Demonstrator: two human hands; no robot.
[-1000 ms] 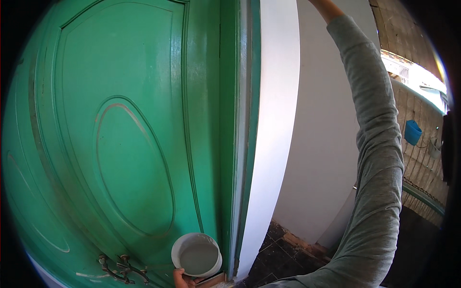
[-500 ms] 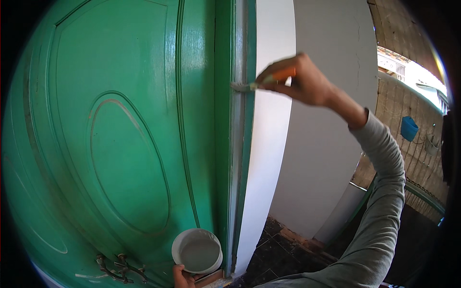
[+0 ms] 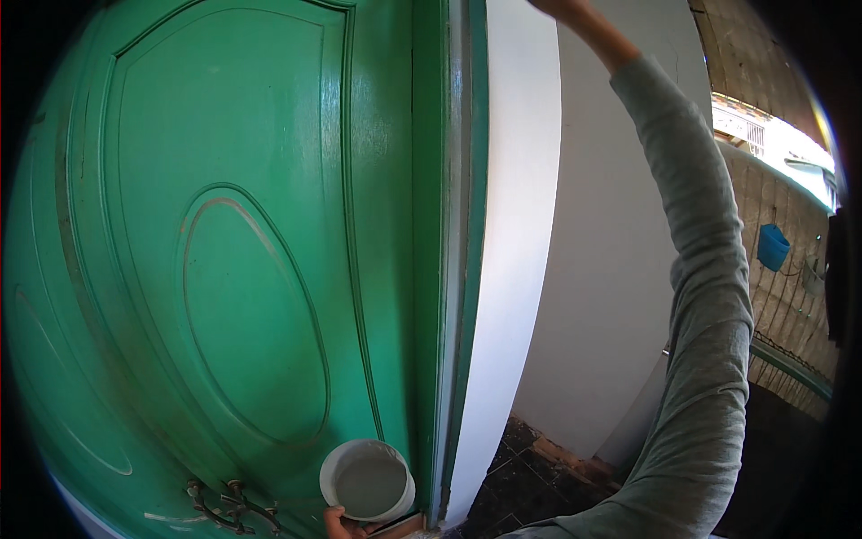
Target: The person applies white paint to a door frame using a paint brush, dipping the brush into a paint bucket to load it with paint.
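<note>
R hand (image 3: 550,5) is higher vs. a moment ago, fingers out of view, grip can't tell; work apparently shifts up door frame (image 3: 460,162). L hand (image 3: 342,524) grips tub (image 3: 332,469) w/ grey liquid (image 3: 372,485), near, before green door (image 3: 242,305).

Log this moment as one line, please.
left hand: holds bucket, gray contents inside | right hand: cut off at top edge, grip unseen | green door: left of white wall
</note>
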